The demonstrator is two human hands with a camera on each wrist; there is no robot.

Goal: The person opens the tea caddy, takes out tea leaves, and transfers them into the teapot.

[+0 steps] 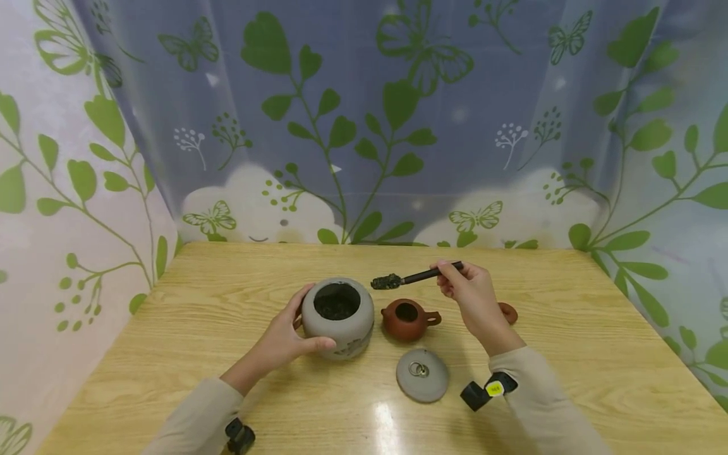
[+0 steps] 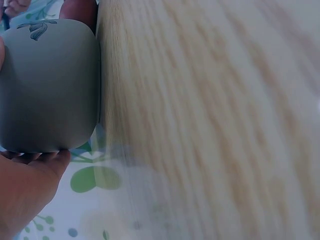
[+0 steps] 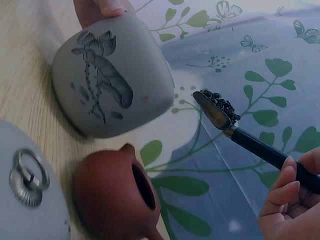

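A round grey tea jar [image 1: 341, 332] stands on the table, dark loose tea visible through its open mouth. My left hand [image 1: 279, 344] grips it from the left, thumb across the near side and fingers round the far side. In the right wrist view a lotus drawing shows on the jar [image 3: 135, 55]. My right hand [image 1: 474, 300] pinches the dark handle of a tea scoop [image 1: 422, 276], held up above the table. Its metal end carries a heap of dark tea leaves [image 3: 220, 104]. Just below the scoop sits a lidless reddish-brown teapot [image 1: 405, 330], beside the jar.
A grey jar lid [image 1: 422, 382] with a metal ring lies in front of the teapot. Behind my right wrist shows part of a small reddish-brown lid [image 1: 510, 313]. The wooden table [image 1: 239, 272] ends at a patterned curtain [image 1: 352, 177] at the back.
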